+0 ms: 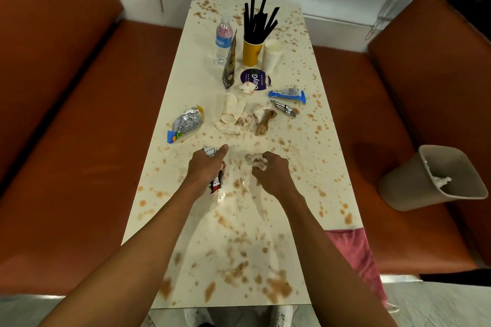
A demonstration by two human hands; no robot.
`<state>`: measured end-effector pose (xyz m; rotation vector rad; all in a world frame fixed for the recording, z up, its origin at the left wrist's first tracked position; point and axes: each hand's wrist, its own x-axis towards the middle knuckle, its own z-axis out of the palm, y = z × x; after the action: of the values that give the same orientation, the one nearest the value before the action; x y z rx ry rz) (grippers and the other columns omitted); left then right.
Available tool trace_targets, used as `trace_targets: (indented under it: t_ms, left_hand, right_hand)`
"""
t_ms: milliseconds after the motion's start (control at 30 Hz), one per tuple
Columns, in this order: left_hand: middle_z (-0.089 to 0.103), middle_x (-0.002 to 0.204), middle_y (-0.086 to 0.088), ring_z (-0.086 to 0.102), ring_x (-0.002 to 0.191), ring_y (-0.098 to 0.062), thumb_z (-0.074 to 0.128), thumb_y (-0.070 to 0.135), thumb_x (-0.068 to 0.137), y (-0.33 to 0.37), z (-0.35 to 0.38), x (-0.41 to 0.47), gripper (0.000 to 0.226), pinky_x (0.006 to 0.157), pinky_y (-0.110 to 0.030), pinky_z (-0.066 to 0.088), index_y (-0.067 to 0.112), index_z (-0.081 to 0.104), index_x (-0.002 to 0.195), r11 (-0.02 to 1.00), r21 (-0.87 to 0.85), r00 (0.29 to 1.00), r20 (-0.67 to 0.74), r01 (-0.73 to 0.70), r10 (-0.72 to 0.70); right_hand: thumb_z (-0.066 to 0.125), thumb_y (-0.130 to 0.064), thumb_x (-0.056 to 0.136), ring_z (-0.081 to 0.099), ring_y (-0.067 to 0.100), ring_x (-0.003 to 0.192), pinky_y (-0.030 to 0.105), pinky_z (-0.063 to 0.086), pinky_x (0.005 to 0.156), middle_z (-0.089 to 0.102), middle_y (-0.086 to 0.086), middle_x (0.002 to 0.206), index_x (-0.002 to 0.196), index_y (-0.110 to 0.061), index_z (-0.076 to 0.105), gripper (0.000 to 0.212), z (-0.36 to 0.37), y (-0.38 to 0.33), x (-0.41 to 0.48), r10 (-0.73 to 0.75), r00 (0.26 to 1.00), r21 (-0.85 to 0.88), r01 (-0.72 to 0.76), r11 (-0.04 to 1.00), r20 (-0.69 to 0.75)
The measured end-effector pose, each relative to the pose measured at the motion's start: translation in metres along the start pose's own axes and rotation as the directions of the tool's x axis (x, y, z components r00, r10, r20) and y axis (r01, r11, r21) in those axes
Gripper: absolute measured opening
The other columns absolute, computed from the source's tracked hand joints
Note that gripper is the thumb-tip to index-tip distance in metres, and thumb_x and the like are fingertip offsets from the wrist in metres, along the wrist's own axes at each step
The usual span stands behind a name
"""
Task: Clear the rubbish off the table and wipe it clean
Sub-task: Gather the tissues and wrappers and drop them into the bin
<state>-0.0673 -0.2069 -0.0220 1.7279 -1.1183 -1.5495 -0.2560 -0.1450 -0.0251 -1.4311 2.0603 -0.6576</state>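
On the near half of the stained table (pixel 297 146), the left hand (pixel 206 167) curls round a dark wrapper (pixel 215 184) and the right hand (pixel 271 171) clutches a crumpled tissue (pixel 259 160). Beyond, a yellow cup (pixel 251 52) holds black sticks (pixel 259 24); the bottle (pixel 222 40) label shows "ESH". A beige bin (pixel 409 188) on the right bench (pixel 372 114) holds a white wad (pixel 439 180). A pink cloth (pixel 356 255) drapes the table's near right edge.

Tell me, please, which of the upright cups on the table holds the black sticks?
The yellow cup, just left of the white cup: the black sticks fan out of it, while the white one shows none.
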Motion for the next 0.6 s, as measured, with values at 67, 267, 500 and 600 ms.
trace_targets:
  t_ms: [67, 267, 500, 600]
  left_hand:
    - [0.074, 0.077, -0.008, 0.076, 0.081, -0.035, 0.077, 0.057, 0.089, 0.004, 0.014, -0.006, 0.044, 0.077, -0.046, 0.061, 0.016, 0.064, 0.078, 1.000, 0.014, 1.000, 0.022, -0.007, 0.006]
    - [0.069, 0.064, -0.003, 0.075, 0.067, -0.027, 0.082, 0.041, 0.090, 0.017, 0.071, -0.029, 0.034, 0.066, -0.039, 0.058, 0.014, 0.062, 0.081, 0.995, 0.088, 0.991, 0.129, -0.038, 0.027]
    - [0.069, 0.074, -0.006, 0.072, 0.063, -0.024, 0.074, 0.016, 0.092, 0.039, 0.172, -0.064, 0.013, 0.065, -0.031, 0.054, 0.013, 0.065, 0.083, 0.979, 0.178, 0.975, 0.215, -0.101, 0.061]
    - [0.074, 0.082, -0.005, 0.074, 0.062, -0.021, 0.067, 0.016, 0.092, 0.047, 0.230, -0.082, 0.009, 0.061, -0.027, 0.052, 0.008, 0.070, 0.089, 0.968, 0.214, 0.965, 0.250, -0.132, 0.077]
  right_hand:
    - [0.063, -0.004, 0.089, 0.071, 0.025, 0.059, 0.040, 0.058, 0.063, 0.070, 0.015, 0.076, 0.085, 0.001, 0.060, 0.007, -0.017, 0.008, -0.008, 0.000, 1.000, 0.037, 0.001, 0.999, -0.020]
    - [0.063, -0.005, 0.092, 0.061, 0.006, 0.060, 0.012, 0.048, 0.059, 0.070, 0.009, 0.084, 0.100, 0.002, 0.067, 0.011, -0.069, 0.036, -0.028, 0.047, 0.995, 0.056, -0.042, 0.998, -0.086]
    - [0.061, -0.010, 0.093, 0.068, 0.012, 0.054, 0.010, 0.044, 0.053, 0.074, 0.006, 0.087, 0.094, -0.002, 0.068, 0.011, -0.147, 0.102, -0.041, 0.130, 0.983, 0.132, -0.113, 0.985, -0.128]
    - [0.064, -0.014, 0.094, 0.068, 0.013, 0.059, 0.012, 0.042, 0.048, 0.069, 0.006, 0.083, 0.091, -0.003, 0.065, 0.012, -0.189, 0.143, -0.045, 0.153, 0.978, 0.131, -0.135, 0.982, -0.140]
